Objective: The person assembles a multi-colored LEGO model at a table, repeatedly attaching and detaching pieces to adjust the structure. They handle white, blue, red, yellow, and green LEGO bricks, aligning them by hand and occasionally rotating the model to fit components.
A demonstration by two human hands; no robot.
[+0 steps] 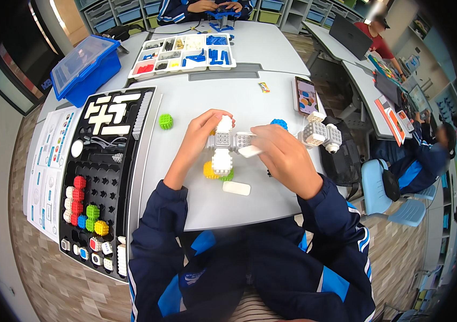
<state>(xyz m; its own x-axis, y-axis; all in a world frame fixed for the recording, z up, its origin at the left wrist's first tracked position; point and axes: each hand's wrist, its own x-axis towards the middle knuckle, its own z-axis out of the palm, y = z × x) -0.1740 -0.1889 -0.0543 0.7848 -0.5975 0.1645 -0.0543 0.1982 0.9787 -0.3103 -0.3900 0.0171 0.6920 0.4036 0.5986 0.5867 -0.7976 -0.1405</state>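
Above the near part of the table, my left hand (199,137) is closed round the left side of a cross-shaped assembly of white and grey blocks (222,140). My right hand (285,155), a little blurred at the fingers, pinches a flat white plate (249,152) against the assembly's right arm; whether the plate is attached I cannot tell. Below the assembly, a yellow block (209,170) and a green block (228,176) show partly. Nearer to me lies another white plate (236,188) with rounded corners. A blue block (279,123) peeks out behind my right hand.
A black tray (113,182) of connectors and coloured blocks lines the left, beside an instruction sheet (51,166). Farther off are a blue bin (91,70) and a compartment tray (183,53). At right: a phone (307,95) and a second block assembly (315,132). Other people work nearby.
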